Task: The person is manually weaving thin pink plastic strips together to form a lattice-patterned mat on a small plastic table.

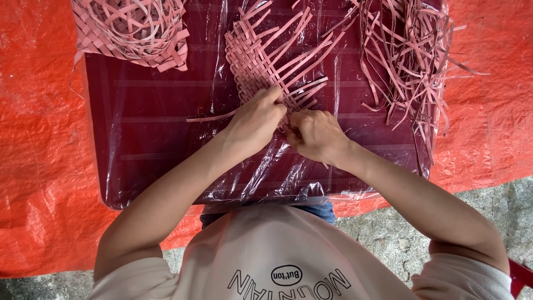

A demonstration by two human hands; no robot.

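A low dark-red table (144,144) wrapped in clear plastic film stands on an orange tarp (39,139), and the person leans over its near edge with both hands at work on a half-woven pink mat (256,58). The mat lies at the middle of the table, its woven part running toward the far edge, with loose strip ends fanning out to the right and toward the hands. The left hand (256,119) rests on the mat's near end, fingers curled and pressing down on the weave; its fingertips seem to pinch a strip, though the knuckles hide the contact. The right hand (316,135) sits just beside it, touching or nearly so, clenched around the ends of a few strips at the mat's near right side — which strips exactly cannot be told from here. One single strip (208,117) lies flat on the film, sticking out to the left from under the left hand. At the far left corner sits a woven piece (130,30) with curled strips heaped on it, partly over the table's edge. At the far right corner lies a pile of loose strips (408,53), several trailing over the right edge onto the tarp. Grey stone ground (388,239) shows beyond the tarp's near side.
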